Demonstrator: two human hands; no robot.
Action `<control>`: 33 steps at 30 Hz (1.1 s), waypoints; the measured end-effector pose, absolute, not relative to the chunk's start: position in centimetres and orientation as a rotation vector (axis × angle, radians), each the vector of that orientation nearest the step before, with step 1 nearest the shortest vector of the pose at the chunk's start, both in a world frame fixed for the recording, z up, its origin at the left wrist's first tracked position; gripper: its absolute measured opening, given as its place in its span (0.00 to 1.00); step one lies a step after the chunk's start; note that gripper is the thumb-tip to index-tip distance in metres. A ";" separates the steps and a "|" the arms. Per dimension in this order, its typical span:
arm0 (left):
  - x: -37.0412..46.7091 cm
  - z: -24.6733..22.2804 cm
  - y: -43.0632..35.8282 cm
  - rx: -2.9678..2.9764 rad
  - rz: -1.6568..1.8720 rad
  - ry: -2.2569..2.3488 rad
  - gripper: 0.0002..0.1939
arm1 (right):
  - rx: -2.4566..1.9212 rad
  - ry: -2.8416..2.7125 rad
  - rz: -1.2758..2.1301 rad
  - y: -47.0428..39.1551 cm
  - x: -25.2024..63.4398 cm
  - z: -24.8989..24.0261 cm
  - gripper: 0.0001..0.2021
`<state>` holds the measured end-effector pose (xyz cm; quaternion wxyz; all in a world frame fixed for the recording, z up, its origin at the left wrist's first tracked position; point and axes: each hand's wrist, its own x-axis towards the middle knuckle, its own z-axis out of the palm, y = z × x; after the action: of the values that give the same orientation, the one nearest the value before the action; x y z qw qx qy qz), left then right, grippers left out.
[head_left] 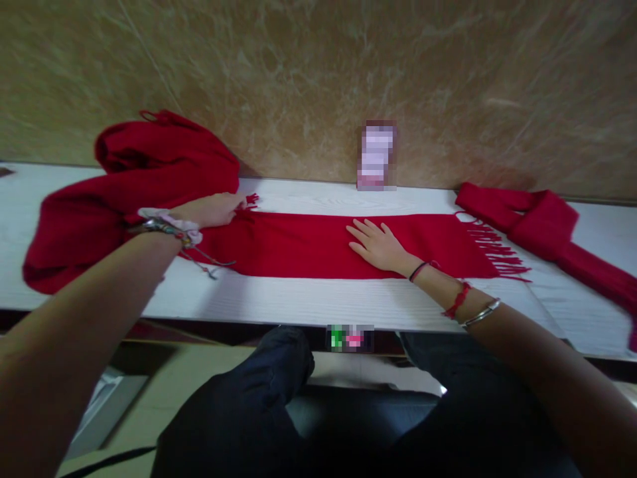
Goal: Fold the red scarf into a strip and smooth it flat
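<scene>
Scarf (pixel 308 245), red, lies flat lengthwise on a narrow white table (pixel 298 302) with wood-grain top, fringe toward the right end. Left hand (pixel 212 211) is clamped on red scarf fabric, fringe tuft poking out past the fingertips; right hand (pixel 377 245) rests palm-down on the scarf, fingers spread apart, no grip. Heaped red cloth (pixel 174 159) at left, partly against the wall; can't tell if it joins the scarf. Second folded red cloth (pixel 540 222) at right. Table's back edge meets a brown marbled wall (pixel 298 79); pixelated item (pixel 377 156) stands there. Below: pale floor (pixel 199 372), dark-trousered knees (pixel 279 358), light-grey box (pixel 102 408) lower left.
</scene>
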<state>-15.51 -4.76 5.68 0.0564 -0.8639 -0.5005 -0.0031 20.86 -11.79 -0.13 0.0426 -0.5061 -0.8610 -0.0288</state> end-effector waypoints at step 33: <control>-7.0 5.8 -7.4 -2.502 0.573 -2.020 0.48 | -1.598 -2.594 -0.083 -11.9 21.2 -0.2 0.25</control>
<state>-7.04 -7.37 5.85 -0.0624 -0.7646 -0.6171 0.1750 21.23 -11.86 -0.16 0.0466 -0.5238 -0.8502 -0.0273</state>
